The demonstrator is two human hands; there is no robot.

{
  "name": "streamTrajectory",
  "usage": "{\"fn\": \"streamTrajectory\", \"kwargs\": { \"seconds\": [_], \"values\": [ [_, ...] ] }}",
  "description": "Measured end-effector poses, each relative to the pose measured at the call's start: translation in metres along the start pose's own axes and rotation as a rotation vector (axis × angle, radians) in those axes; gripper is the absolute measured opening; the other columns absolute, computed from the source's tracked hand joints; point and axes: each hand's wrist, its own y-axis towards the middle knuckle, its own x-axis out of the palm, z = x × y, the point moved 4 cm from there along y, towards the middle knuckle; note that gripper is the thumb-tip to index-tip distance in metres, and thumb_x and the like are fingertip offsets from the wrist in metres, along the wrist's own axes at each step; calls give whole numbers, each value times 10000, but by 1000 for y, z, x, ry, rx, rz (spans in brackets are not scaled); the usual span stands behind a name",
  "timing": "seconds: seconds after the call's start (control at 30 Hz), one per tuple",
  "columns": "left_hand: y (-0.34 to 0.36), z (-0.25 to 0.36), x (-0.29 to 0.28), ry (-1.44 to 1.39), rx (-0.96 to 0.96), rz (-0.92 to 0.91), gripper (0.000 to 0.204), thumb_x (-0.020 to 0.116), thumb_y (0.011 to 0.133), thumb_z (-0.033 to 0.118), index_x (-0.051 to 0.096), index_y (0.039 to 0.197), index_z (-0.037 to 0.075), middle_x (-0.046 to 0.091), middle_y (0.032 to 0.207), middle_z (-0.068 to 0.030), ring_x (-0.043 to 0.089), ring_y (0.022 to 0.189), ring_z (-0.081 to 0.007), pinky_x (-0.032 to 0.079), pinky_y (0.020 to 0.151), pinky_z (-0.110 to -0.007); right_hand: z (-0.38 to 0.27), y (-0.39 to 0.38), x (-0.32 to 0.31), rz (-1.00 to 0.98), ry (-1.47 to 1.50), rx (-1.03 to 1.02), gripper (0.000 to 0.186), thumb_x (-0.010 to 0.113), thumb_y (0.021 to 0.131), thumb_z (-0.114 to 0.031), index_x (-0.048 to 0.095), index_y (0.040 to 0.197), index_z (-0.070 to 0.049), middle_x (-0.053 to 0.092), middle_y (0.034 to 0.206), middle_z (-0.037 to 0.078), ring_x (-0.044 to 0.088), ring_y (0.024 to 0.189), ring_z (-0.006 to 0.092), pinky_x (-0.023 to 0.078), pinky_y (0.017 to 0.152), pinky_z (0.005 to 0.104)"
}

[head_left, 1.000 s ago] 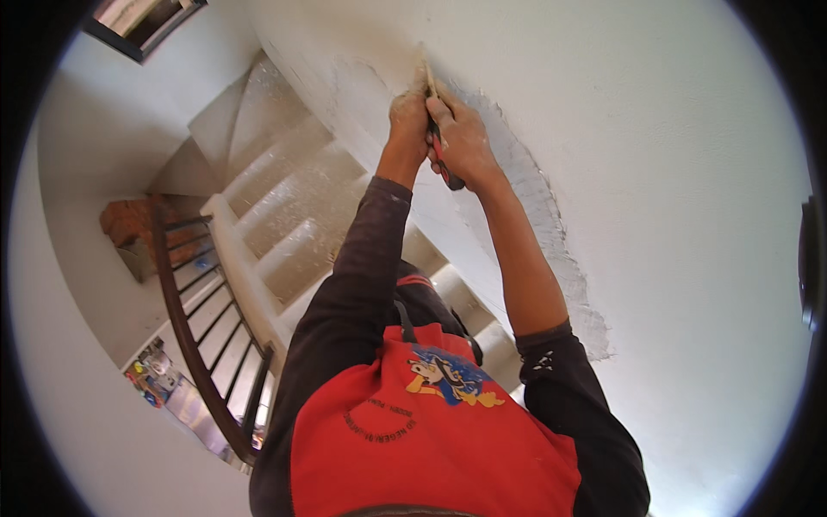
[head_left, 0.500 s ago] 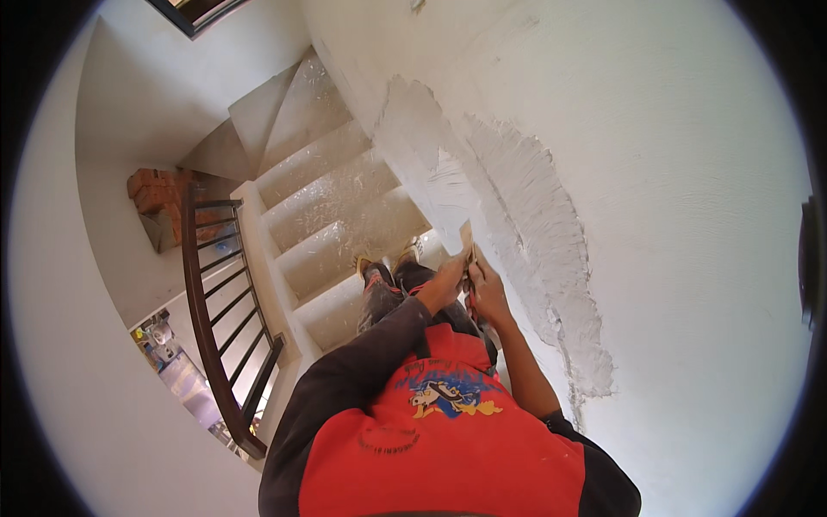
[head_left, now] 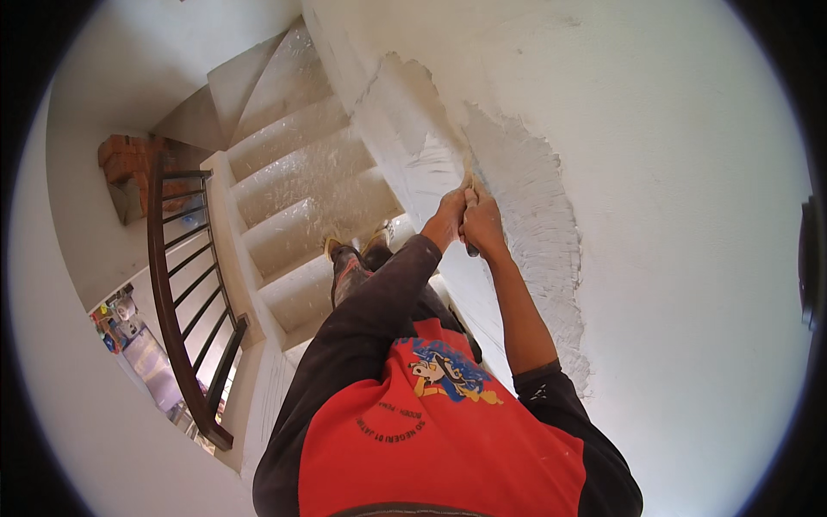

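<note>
Both hands are together on a scraper with a dark handle (head_left: 472,251), raised against the wall in front of me. My right hand (head_left: 484,223) is closed round the handle, whose butt pokes out below the fist. Beside it, my left hand (head_left: 445,215) is closed on the scraper nearer the blade; its fingers are partly hidden. The thin blade (head_left: 469,165) points up and away and seems to meet the wall, though contact is hard to make out. Around it spreads a rough grey plaster patch (head_left: 538,215) with ragged edges and ridged strokes, beside a smoother whitish area (head_left: 428,164).
Dusty, splattered stairs (head_left: 297,189) turn away to the far left; my feet (head_left: 376,241) stand on a step. A brown handrail (head_left: 164,284) with dark bars runs along the left. Bricks (head_left: 127,164) are stacked beyond it, and household items (head_left: 129,323) lie lower down.
Both hands have moved up and away with the scraper, from in front of my body to the plaster patch. My view has shifted slightly, and the right arm is stretched further.
</note>
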Motion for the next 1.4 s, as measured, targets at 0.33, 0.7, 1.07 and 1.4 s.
{"fn": "streamTrajectory", "kwargs": {
  "seconds": [0.33,0.7,1.07,1.4],
  "values": [
    [-6,29,8,127,-102,-51,557,416,866,615,510,625,121,424,406,-27,342,241,-150,252,221,-308,-1,34,7,18,10,-183,339,389,916,-131,495,1206,11,588,1039,274,559,947,425,435,823,415],
    [-37,26,11,169,-138,-60,497,467,873,564,546,704,103,489,493,-41,400,295,-165,296,249,-309,2,5,11,-37,160,-29,290,306,976,-172,456,1179,-30,467,554,49,441,371,127,380,337,282],
    [-24,27,10,276,-89,34,568,390,873,612,504,632,111,441,416,-66,377,245,-184,284,208,-325,5,14,12,-39,189,-56,277,316,968,-167,452,1176,-45,469,574,67,443,362,144,372,325,285],
    [-30,30,11,203,-78,104,510,493,860,566,558,644,109,478,460,-35,360,260,-175,273,238,-331,5,16,14,-22,125,-94,259,327,962,-168,480,1100,-11,505,590,93,462,358,155,389,331,297]
  ]
}}
